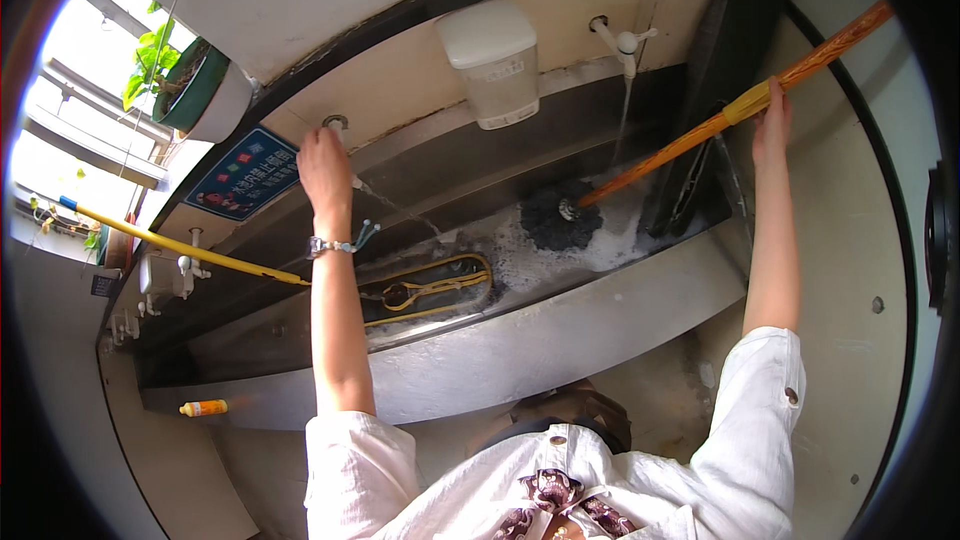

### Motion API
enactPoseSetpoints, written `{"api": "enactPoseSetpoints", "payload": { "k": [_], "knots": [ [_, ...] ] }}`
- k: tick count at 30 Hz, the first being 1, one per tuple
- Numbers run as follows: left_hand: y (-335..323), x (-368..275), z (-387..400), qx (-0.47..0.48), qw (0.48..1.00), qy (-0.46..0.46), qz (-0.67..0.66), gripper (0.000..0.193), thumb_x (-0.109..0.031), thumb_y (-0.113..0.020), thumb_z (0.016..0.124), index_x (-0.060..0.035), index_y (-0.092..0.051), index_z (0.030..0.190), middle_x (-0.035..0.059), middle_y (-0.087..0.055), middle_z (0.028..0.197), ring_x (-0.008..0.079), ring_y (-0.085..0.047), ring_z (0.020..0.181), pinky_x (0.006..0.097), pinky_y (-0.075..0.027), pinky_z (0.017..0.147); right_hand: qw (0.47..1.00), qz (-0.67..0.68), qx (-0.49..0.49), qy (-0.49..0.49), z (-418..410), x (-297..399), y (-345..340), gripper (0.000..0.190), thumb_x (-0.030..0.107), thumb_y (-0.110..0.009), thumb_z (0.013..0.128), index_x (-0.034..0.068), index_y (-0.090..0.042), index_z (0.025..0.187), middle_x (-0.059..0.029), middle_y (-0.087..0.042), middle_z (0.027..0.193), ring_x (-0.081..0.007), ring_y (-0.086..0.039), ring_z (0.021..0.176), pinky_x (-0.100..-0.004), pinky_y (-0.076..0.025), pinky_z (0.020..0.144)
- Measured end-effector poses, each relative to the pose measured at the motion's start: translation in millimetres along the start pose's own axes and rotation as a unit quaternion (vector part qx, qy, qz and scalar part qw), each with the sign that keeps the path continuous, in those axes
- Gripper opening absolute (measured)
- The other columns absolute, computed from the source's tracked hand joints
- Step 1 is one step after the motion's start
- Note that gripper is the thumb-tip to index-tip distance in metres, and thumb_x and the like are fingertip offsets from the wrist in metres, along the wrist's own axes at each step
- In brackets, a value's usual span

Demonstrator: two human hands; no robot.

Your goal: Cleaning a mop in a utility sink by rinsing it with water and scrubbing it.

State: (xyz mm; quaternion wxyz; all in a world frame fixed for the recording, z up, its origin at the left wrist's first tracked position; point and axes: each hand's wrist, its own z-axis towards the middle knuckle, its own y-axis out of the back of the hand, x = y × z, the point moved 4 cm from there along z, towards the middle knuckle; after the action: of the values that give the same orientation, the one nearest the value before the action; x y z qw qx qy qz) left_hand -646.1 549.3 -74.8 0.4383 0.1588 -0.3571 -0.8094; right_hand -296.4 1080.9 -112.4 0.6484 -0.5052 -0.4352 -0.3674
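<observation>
My left hand (325, 172) grips a white wall tap (337, 124), which it mostly hides. A thin stream of water (401, 210) falls from there into the long trough sink (555, 337). My right hand (772, 127) holds the yellow sleeve on the orange wood-grain handle (675, 142) of a mop. Its dark, wet mop head (561, 214) rests in white suds on the trough floor. To its left lies a flat mop frame (435, 289) of yellow wire, whose yellow pole (202, 251) leans out to the left, passing behind my left forearm.
Another white tap (626, 43) runs into the trough near a white wall-mounted box (495, 64). A yellow bottle (203, 408) is at the trough's front left. Potted plants (191, 86) stand by the window. A blue sign (244, 174) bears writing. A dark upright panel (709, 90) bounds the trough's right end.
</observation>
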Motion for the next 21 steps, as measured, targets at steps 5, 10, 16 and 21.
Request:
{"api": "enactPoseSetpoints", "payload": {
  "k": [5,10,16,21],
  "knots": [
    [-2,-6,-1,0.086,0.994,0.063,0.034,0.028,-0.031,-0.057,0.083,-0.0029,-0.056,0.081,0.0155,-0.056,0.086,0.0323,-0.058,0.078,0.0406,-0.048,0.065,0.999,-0.002,0.030,0.032,-48,30,-16,0.044,0.027,-0.062,0.084,0.002,-0.041,0.113,-0.0061,-0.049,0.104,-0.0135,-0.053,0.088,-0.0272,-0.042,0.079],
    [-3,-6,3,0.109,0.992,0.067,0.002,0.026,-0.026,-0.060,0.080,-0.0011,-0.058,0.086,0.0182,-0.055,0.084,0.0350,-0.058,0.081,0.0417,-0.049,0.067,0.995,-0.015,0.061,0.081,-112,36,-46,0.024,0.019,-0.060,0.085,0.004,-0.047,0.099,-0.0023,-0.053,0.087,-0.0104,-0.054,0.079,-0.0251,-0.042,0.073],
    [-9,15,5,0.169,0.960,-0.049,-0.219,0.012,-0.008,-0.053,0.082,0.0026,-0.055,0.086,0.0184,-0.052,0.089,0.0364,-0.054,0.083,0.0410,-0.042,0.071,0.980,-0.009,0.154,0.126,-171,40,-83,0.017,0.008,-0.057,0.084,0.003,-0.046,0.097,-0.0034,-0.050,0.086,-0.0106,-0.053,0.079,-0.0230,-0.042,0.072],
    [-17,27,8,0.234,0.903,-0.122,-0.339,0.009,-0.006,-0.056,0.080,0.0001,-0.052,0.085,0.0159,-0.048,0.086,0.0339,-0.050,0.082,0.0362,-0.041,0.072,0.981,-0.026,0.143,0.132,-180,32,-73,0.020,0.009,-0.056,0.085,0.002,-0.047,0.101,-0.0033,-0.050,0.088,-0.0108,-0.053,0.081,-0.0245,-0.042,0.076]
  ]
}}
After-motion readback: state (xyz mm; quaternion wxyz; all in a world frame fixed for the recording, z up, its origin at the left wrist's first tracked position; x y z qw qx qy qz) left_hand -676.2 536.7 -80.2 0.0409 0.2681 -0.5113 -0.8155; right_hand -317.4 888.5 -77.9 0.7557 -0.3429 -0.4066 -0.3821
